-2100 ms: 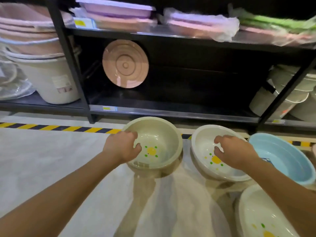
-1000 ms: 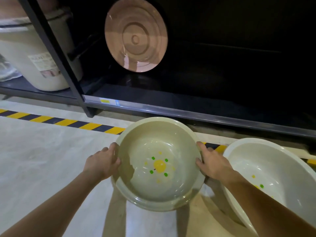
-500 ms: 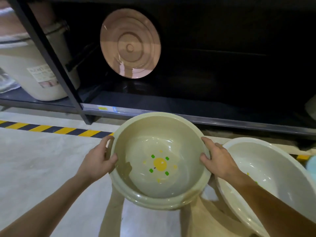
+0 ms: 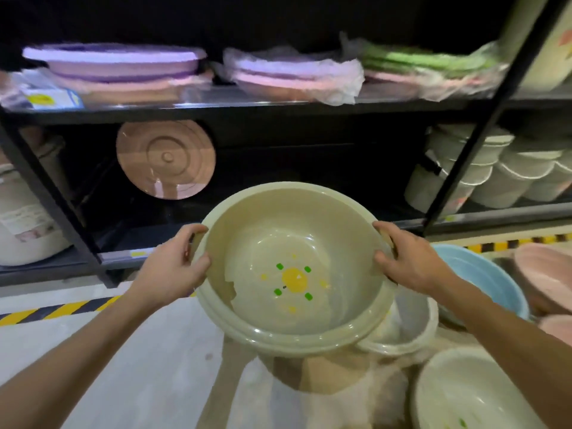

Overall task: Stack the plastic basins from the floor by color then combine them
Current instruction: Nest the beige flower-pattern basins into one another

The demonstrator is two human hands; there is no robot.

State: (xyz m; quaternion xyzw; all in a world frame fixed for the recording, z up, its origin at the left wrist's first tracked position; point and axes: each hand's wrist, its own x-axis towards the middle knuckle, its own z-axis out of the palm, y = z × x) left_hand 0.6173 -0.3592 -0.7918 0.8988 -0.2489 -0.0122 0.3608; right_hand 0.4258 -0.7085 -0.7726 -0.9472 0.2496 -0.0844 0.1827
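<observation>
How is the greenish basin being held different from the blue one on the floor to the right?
The greenish basin is held off the floor, tilted toward the camera, gripped at its rim by the left hand and right hand; the blue basin rests on the floor untouched. The greenish basin shows a yellow and green printed pattern inside; the blue basin's visible part looks plain. Both are round plastic basins.

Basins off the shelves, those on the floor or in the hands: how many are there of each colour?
Green: 1, held by both hands
White: 2
Blue: 1
Pink: 2, at the right edge, partly cut off
Total: 6
</observation>
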